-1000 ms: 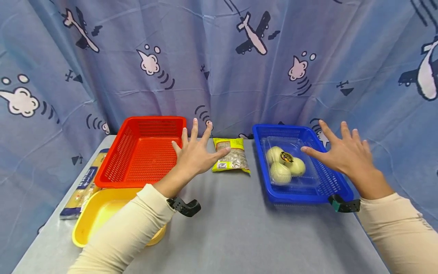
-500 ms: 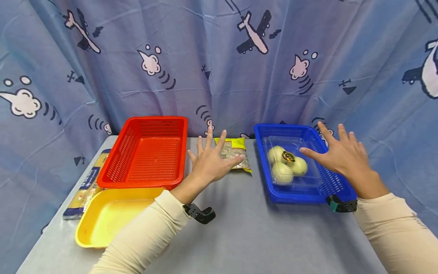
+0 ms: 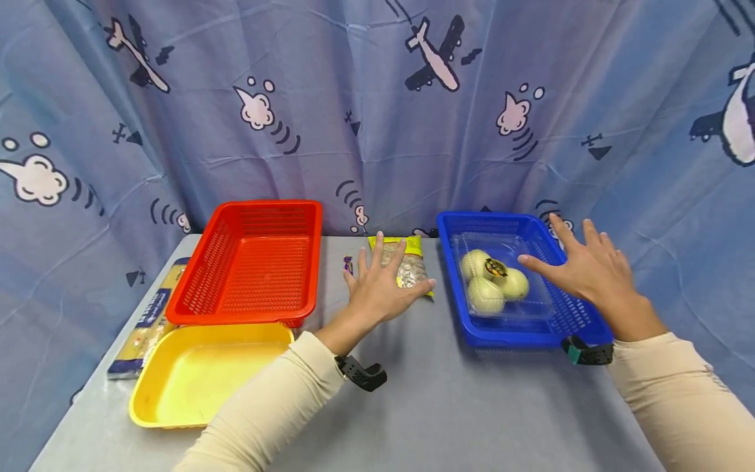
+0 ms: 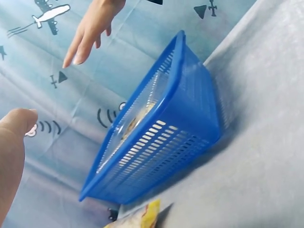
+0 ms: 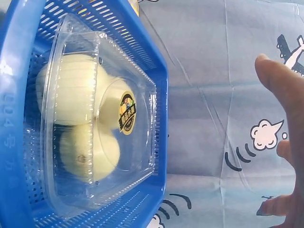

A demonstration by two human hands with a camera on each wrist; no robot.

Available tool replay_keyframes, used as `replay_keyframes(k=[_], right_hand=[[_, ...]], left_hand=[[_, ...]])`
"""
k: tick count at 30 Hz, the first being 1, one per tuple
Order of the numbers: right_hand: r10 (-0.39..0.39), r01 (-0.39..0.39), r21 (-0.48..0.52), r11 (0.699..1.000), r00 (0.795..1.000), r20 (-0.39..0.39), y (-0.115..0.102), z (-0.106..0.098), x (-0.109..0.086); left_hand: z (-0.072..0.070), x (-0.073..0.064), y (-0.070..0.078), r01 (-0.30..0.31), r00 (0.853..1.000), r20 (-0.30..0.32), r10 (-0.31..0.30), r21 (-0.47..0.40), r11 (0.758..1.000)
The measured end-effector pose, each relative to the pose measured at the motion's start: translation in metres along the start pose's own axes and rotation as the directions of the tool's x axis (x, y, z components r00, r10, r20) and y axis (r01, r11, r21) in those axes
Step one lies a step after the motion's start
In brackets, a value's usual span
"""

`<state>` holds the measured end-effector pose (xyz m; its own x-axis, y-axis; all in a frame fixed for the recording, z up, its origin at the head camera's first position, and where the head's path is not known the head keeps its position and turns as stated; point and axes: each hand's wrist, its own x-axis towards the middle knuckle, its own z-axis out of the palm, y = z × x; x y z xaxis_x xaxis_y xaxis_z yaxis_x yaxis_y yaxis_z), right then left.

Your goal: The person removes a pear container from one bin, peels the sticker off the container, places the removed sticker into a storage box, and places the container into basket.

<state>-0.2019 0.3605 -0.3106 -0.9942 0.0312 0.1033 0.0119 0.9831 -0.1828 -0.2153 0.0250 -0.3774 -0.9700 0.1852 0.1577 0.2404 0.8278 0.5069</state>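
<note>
My left hand [image 3: 386, 288], fingers spread, hovers at the middle of the table and overlaps a yellow-edged plastic packet [image 3: 415, 248] with a clear window. A small purple wrapped candy [image 3: 348, 264] lies just left of its fingers. My right hand [image 3: 592, 269], also spread and holding nothing, is over the right side of the blue basket [image 3: 513, 341]. Inside that basket sits a clear plastic box [image 5: 137, 156] with several pale, round peeled onions [image 5: 78, 90] and a round black-and-gold sticker [image 5: 127, 114]. In the left wrist view, the blue basket [image 4: 190, 109] stands beyond the left thumb [image 4: 19, 121].
A red basket [image 3: 307, 288] stands at the back left, with a yellow tray [image 3: 283, 337] in front of it. Along the table's left edge lies a long blue-and-yellow packet [image 3: 147, 314], partly hidden by both. A patterned blue curtain [image 3: 377, 118] hangs behind the table.
My left hand has moved right and slightly toward me, from beside the red basket to in front of the packet, uncovering the candy. My right hand has barely moved.
</note>
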Motion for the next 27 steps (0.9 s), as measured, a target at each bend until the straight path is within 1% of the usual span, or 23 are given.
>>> replay_keyframes(k=[5, 9, 13, 19, 27], right_hand=[[0.01, -0.011, 0.011, 1.0, 1.0, 0.012, 0.003, 0.004, 0.002], [0.02, -0.02, 0.021, 1.0, 0.999, 0.029, 0.007, 0.009, 0.003], [0.025, -0.026, 0.022, 0.999, 0.999, 0.042, 0.011, 0.015, 0.005], [0.021, -0.023, 0.019, 1.0, 0.998, 0.059, 0.014, 0.023, 0.008], [0.034, -0.037, 0.037, 0.999, 0.995, 0.094, 0.015, 0.031, 0.009]], left_hand=[[0.014, 0.0, 0.004, -0.036, 0.999, 0.013, 0.036, -0.031, 0.999], [0.024, 0.0, 0.007, -0.034, 0.998, 0.041, 0.037, -0.058, 0.998], [0.034, -0.001, 0.009, -0.028, 0.997, 0.064, 0.032, -0.057, 0.998], [0.043, 0.0, 0.014, -0.04, 0.995, 0.091, 0.045, -0.059, 0.997], [0.055, 0.001, 0.022, -0.055, 0.99, 0.126, 0.063, -0.066, 0.996]])
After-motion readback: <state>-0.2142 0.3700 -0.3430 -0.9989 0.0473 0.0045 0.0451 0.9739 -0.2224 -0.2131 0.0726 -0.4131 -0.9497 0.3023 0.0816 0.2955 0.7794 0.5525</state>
